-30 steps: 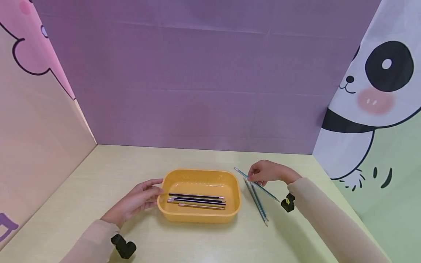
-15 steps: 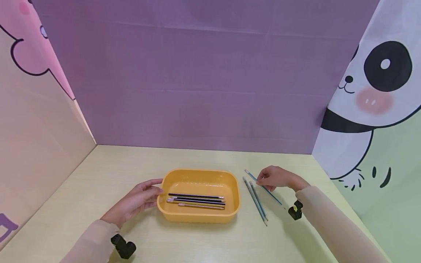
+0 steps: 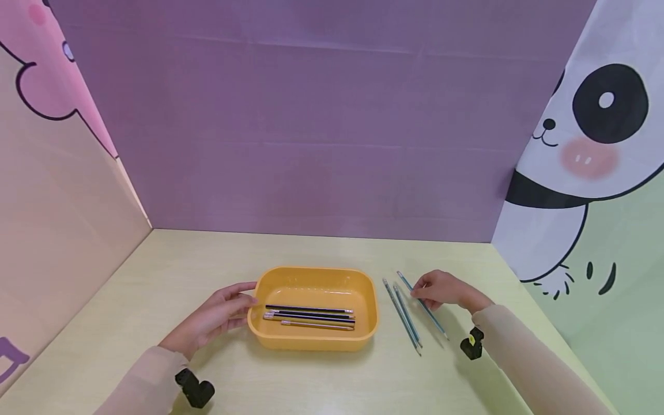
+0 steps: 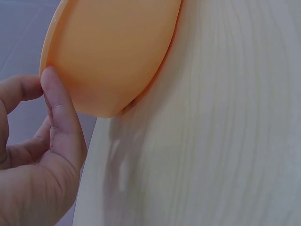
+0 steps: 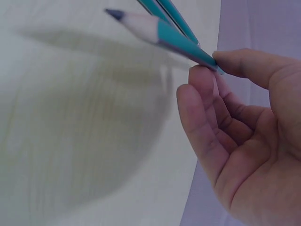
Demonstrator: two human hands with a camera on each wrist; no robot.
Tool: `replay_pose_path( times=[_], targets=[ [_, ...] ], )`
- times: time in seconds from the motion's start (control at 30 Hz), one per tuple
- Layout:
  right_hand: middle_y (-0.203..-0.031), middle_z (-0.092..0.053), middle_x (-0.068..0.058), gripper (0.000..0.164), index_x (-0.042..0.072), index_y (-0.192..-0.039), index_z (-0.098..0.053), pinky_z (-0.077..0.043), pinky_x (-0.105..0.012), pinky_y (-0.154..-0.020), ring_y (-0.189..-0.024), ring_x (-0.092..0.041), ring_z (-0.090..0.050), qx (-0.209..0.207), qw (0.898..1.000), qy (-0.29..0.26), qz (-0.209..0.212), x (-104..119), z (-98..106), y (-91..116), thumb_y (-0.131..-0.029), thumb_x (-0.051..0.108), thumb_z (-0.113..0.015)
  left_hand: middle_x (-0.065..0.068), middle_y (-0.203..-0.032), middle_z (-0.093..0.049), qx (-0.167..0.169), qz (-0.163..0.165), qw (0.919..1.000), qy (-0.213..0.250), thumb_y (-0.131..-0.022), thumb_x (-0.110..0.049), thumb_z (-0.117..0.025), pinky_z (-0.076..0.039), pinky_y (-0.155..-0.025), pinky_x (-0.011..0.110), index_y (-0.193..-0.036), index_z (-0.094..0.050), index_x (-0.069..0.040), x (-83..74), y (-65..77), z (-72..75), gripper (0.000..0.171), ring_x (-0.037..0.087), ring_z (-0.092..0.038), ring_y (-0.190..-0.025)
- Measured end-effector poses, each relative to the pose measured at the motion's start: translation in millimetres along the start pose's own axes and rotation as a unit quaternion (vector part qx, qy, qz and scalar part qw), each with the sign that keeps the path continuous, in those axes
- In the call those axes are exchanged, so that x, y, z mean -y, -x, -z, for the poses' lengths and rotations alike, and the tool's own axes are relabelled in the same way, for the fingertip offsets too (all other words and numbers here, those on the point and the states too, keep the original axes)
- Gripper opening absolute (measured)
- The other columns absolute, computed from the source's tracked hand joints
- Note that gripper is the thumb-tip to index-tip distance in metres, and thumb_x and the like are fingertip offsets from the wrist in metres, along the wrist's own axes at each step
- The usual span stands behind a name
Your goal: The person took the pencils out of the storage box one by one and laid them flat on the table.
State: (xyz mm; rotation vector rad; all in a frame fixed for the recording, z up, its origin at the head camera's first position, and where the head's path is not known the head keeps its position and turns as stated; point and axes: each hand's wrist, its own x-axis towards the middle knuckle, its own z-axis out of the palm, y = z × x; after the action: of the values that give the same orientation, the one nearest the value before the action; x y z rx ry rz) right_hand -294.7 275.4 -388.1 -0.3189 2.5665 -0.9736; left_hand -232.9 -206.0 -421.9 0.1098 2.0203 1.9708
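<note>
My left hand (image 3: 220, 314) pinches the left rim of a yellow plastic tray (image 3: 316, 344); in the left wrist view the thumb (image 4: 61, 108) lies against the tray's wall. Several pencils (image 3: 311, 316), dark-striped and yellowish, lie crosswise inside the tray. To the right of it, my right hand (image 3: 443, 290) pinches a teal pencil (image 3: 433, 318) between thumb and fingertips. That pencil's sharpened dark tip points toward the camera in the right wrist view. Two more teal pencils (image 3: 402, 317) rest side by side on the table, between the tray and my right hand.
The pale wooden table (image 3: 311, 386) meets a purple back wall (image 3: 321, 144). A pinkish panel (image 3: 62, 230) borders the left side, and a panda-printed panel (image 3: 612, 242) the right. A black wrist camera (image 3: 472, 344) sits on the right sleeve.
My right hand has moved right and toward me with the teal pencil, off from above the other two, and lowered it nearer the table. The left hand and tray have stayed in place.
</note>
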Motion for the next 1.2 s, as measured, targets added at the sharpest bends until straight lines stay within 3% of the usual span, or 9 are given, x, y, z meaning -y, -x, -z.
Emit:
replay_pose_path(
  times=[0.5,0.7,1.2],
  targets=[
    [-0.074,-0.064,-0.004,0.021,0.001,-0.093,-0.068,-0.057,-0.029,-0.062,-0.064,-0.013,-0.062,-0.011,1.0,-0.014,-0.011,-8.8,-12.6,-1.3,-0.094,0.022,-0.069,0.012,-0.111,-0.064,0.002,0.0,1.0,0.002,-0.098,-0.016,-0.063,-0.058,-0.08,0.029,-0.152,-0.029,0.007,1.9,-1.4,-0.2,0.067,0.02,-0.066,-0.093],
    [-0.077,-0.065,-0.005,0.021,-0.002,-0.098,-0.069,-0.058,-0.032,-0.064,-0.067,-0.015,-0.063,-0.027,0.999,-0.016,-0.026,-8.2,-16.7,-2.2,-0.095,0.019,-0.067,0.012,-0.111,-0.064,0.004,-0.001,1.0,0.001,-0.099,-0.015,-0.062,-0.058,-0.08,0.029,-0.152,-0.028,0.007,1.9,-1.0,-0.8,0.066,0.019,-0.066,-0.093],
    [-0.078,-0.065,-0.004,0.021,0.0,-0.103,-0.067,-0.056,-0.032,-0.065,-0.07,-0.016,-0.06,-0.028,0.999,-0.011,-0.017,-3.4,-9.8,-3.6,-0.096,0.019,-0.066,0.013,-0.112,-0.064,0.01,-0.002,0.9999,0.006,-0.099,-0.016,-0.062,-0.058,-0.081,0.029,-0.152,-0.028,0.007,1.4,-0.8,0.0,0.067,0.02,-0.067,-0.095]
  ],
)
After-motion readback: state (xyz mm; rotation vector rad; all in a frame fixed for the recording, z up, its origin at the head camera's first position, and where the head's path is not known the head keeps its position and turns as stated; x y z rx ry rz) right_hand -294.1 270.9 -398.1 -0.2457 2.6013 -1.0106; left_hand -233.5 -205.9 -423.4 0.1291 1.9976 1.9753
